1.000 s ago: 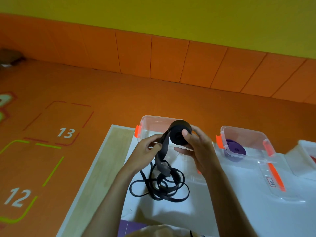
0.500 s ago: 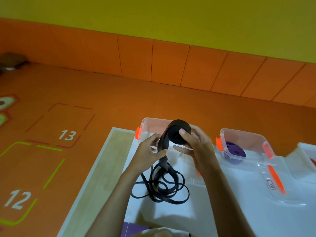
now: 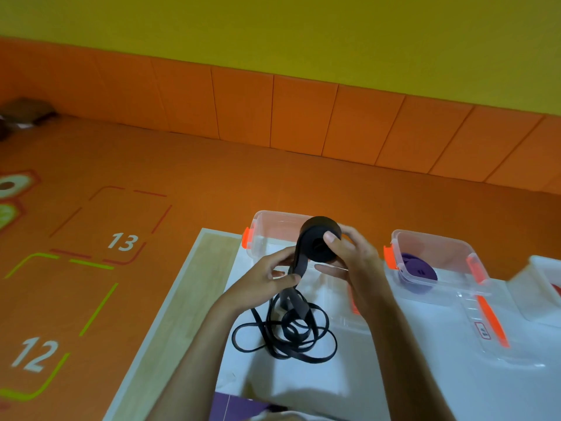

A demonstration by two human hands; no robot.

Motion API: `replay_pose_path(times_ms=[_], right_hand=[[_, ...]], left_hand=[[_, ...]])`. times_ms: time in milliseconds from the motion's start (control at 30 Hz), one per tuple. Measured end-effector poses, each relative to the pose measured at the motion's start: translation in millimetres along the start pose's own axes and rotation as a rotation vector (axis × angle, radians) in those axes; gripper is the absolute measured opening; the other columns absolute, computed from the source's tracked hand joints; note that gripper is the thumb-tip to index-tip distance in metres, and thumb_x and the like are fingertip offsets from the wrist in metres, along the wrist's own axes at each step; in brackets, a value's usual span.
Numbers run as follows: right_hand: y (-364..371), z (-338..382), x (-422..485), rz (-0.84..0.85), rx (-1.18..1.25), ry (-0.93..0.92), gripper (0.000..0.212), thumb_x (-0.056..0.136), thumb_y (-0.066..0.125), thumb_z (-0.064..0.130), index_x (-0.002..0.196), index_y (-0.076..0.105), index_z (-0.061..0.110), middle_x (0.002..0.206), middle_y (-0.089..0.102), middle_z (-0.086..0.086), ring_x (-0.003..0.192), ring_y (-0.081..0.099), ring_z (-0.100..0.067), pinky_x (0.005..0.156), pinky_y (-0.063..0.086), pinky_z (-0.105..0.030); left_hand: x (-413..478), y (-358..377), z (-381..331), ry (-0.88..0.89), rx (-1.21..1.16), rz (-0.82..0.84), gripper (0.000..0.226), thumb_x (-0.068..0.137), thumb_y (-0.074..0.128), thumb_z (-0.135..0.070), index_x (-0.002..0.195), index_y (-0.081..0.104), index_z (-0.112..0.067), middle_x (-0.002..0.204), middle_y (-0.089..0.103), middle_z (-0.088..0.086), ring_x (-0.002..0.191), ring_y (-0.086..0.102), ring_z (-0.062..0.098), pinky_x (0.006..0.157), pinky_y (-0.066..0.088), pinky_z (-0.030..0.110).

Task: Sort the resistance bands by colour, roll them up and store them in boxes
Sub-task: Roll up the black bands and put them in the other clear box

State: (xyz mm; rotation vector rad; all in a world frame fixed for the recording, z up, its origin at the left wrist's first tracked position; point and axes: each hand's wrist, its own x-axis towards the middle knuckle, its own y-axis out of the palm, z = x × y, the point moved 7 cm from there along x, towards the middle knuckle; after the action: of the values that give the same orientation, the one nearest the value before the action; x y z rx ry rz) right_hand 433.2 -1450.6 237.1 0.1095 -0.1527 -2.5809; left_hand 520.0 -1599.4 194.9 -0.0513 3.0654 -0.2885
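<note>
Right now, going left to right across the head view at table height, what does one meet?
Floor marking 13 → left hand → black band, its rolled part → clear box holding a purple band → white box at the right edge.
</note>
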Motion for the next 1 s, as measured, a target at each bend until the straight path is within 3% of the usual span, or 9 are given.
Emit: replay_pose_path(times_ms=[100, 200, 300, 400, 500, 633, 767, 900, 1000], right_hand=[[0, -1, -4, 0.047, -0.048, 0.013, 0.036, 0.083, 0.079, 0.048, 0.114, 0.073, 0.03, 0.11, 0.079, -0.006, 0.101, 0.078, -0.027, 0.076, 0.065, -0.035], [-2, -1, -6, 0.068, -0.074, 0.03, 0.037, 0.083, 0.079, 0.049, 0.113, 0.072, 0.029, 0.109, 0.08, -0.006, 0.101, 0.078, -0.028, 0.079, 0.066, -0.04], [-2, -2, -5, 0.084, -0.093, 0.05, 0.029, 0.086, 0.079, 0.042, 0.112, 0.073, 0.029, 0.111, 0.08, -0.005, 0.102, 0.078, -0.028, 0.084, 0.066, -0.044], [-2, -1, -4, 0.125, -0.118, 0.068, 0.031, 0.082, 0.082, 0.043, 0.108, 0.076, 0.028, 0.11, 0.079, -0.007, 0.101, 0.078, -0.028, 0.082, 0.066, -0.041], [-1, -7, -2, 0.161, -0.119, 0.106, 0.033, 0.084, 0.081, 0.042, 0.11, 0.075, 0.023, 0.11, 0.079, -0.009, 0.102, 0.078, -0.029, 0.08, 0.065, -0.037], [0, -10, 4, 0.194, -0.262, 0.09, 0.014, 0.092, 0.08, 0.032, 0.105, 0.078, 0.033, 0.109, 0.08, 0.004, 0.101, 0.077, -0.017, 0.078, 0.063, -0.027], [-1, 0, 5, 0.3, -0.528, -0.073, 0.041, 0.085, 0.086, 0.022, 0.115, 0.072, 0.045, 0.116, 0.077, 0.02, 0.106, 0.072, -0.002, 0.089, 0.058, -0.019], [-8, -4, 12, 0.234, -0.312, -0.019, 0.03, 0.077, 0.089, 0.005, 0.096, 0.081, 0.028, 0.099, 0.081, 0.002, 0.089, 0.078, -0.018, 0.071, 0.06, -0.022], [-15, -14, 14, 0.148, -0.132, 0.06, 0.025, 0.074, 0.09, 0.0, 0.09, 0.077, 0.014, 0.097, 0.079, -0.009, 0.087, 0.079, -0.027, 0.07, 0.063, -0.028]], left_hand=[[-1, -4, -2, -0.021, -0.007, 0.0, 0.05, 0.098, 0.074, -0.034, 0.144, 0.057, -0.038, 0.138, 0.065, -0.019, 0.134, 0.056, 0.001, 0.12, 0.042, 0.043], [1, -15, -12, 0.039, -0.059, -0.126, 0.071, 0.084, 0.079, -0.052, 0.148, 0.052, -0.038, 0.139, 0.063, -0.025, 0.135, 0.053, -0.006, 0.117, 0.043, 0.031], [5, -22, -19, 0.154, -0.086, -0.197, 0.055, 0.087, 0.085, -0.035, 0.138, 0.064, -0.032, 0.134, 0.07, -0.015, 0.129, 0.064, 0.006, 0.108, 0.051, 0.028], [8, -26, -17, 0.15, -0.095, -0.193, 0.042, 0.082, 0.09, -0.026, 0.121, 0.075, -0.032, 0.112, 0.079, -0.01, 0.105, 0.074, 0.008, 0.089, 0.058, 0.02], [9, -28, -15, 0.103, -0.055, -0.146, 0.035, 0.08, 0.09, -0.033, 0.111, 0.077, -0.035, 0.11, 0.08, -0.008, 0.105, 0.075, 0.011, 0.087, 0.06, 0.025], [9, -30, -11, 0.085, -0.061, -0.128, 0.029, 0.08, 0.092, -0.021, 0.103, 0.078, -0.033, 0.094, 0.079, -0.01, 0.09, 0.075, 0.008, 0.08, 0.056, 0.019], [6, -36, -9, 0.077, 0.007, -0.119, 0.029, 0.08, 0.092, -0.024, 0.106, 0.079, -0.029, 0.096, 0.079, -0.002, 0.09, 0.075, 0.016, 0.082, 0.057, 0.023], [7, -38, -18, 0.122, 0.049, -0.106, 0.035, 0.081, 0.09, -0.027, 0.113, 0.079, -0.031, 0.107, 0.076, -0.009, 0.1, 0.072, 0.01, 0.085, 0.055, 0.021], [8, -39, -19, 0.119, -0.022, -0.146, 0.039, 0.079, 0.09, -0.03, 0.116, 0.078, -0.032, 0.109, 0.079, -0.008, 0.105, 0.074, 0.012, 0.087, 0.058, 0.023]])
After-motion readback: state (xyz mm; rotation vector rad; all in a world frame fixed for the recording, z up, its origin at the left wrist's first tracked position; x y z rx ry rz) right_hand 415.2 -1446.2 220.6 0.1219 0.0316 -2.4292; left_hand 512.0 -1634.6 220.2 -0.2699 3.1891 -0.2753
